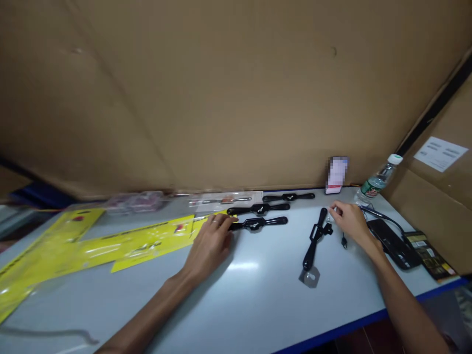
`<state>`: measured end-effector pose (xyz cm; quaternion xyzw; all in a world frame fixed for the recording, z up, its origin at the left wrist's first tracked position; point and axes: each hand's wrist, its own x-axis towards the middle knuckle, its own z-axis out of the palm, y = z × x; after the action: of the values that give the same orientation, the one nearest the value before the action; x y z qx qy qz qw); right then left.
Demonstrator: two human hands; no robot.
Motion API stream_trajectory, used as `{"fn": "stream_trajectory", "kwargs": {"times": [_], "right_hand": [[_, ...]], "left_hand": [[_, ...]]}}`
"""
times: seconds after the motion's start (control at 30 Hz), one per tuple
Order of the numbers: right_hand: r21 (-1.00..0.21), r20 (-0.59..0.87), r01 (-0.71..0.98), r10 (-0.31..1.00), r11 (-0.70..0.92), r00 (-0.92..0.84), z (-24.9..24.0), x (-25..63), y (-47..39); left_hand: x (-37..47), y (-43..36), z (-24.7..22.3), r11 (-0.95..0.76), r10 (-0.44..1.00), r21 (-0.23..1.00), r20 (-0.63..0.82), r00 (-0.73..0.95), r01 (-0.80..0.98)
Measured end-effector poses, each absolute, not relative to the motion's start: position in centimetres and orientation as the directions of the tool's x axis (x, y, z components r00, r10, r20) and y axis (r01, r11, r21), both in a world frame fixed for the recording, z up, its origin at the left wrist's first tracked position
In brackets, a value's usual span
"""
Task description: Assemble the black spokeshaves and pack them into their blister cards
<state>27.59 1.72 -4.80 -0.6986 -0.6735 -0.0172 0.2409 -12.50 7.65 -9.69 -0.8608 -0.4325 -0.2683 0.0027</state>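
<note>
My left hand has its fingers together at the left end of the nearest black two-handled tool, which lies flat. Behind it are a second black tool and a third. My right hand is bent, fingertips together, just right of another black tool that lies at a slant with a small black part beside its middle. What the right fingertips hold, if anything, is too small to make out. A clear plastic piece lies at that tool's near end.
Yellow cards in clear packaging cover the left side. A phone leans at the back beside a water bottle. A black case and a dark printed packet lie at right. Cardboard walls enclose the table.
</note>
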Motion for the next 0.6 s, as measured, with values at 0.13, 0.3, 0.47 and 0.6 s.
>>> {"fn": "stream_trajectory", "kwargs": {"times": [0.13, 0.3, 0.47, 0.6], "right_hand": [[-0.304, 0.221, 0.947, 0.975, 0.103, -0.035, -4.1, 27.8, 0.8], [-0.320, 0.174, 0.931, 0.977, 0.178, -0.127, -3.4, 25.7, 0.3], [-0.350, 0.222, 0.937, 0.972, 0.007, 0.076, -2.4, 25.4, -0.2], [-0.369, 0.158, 0.928, 0.981, -0.046, 0.112, -2.9, 24.6, -2.7]], "left_hand": [[-12.5, 7.2, -9.0, -0.659, 0.694, 0.256, 0.568, 0.441, 0.707], [-12.1, 6.4, -8.4, -0.682, 0.668, 0.299, 0.626, 0.403, 0.667], [-11.8, 6.1, -8.4, -0.735, 0.619, 0.287, 0.653, 0.436, 0.614], [-11.5, 5.7, -8.2, -0.766, 0.588, 0.276, 0.668, 0.457, 0.581]]}}
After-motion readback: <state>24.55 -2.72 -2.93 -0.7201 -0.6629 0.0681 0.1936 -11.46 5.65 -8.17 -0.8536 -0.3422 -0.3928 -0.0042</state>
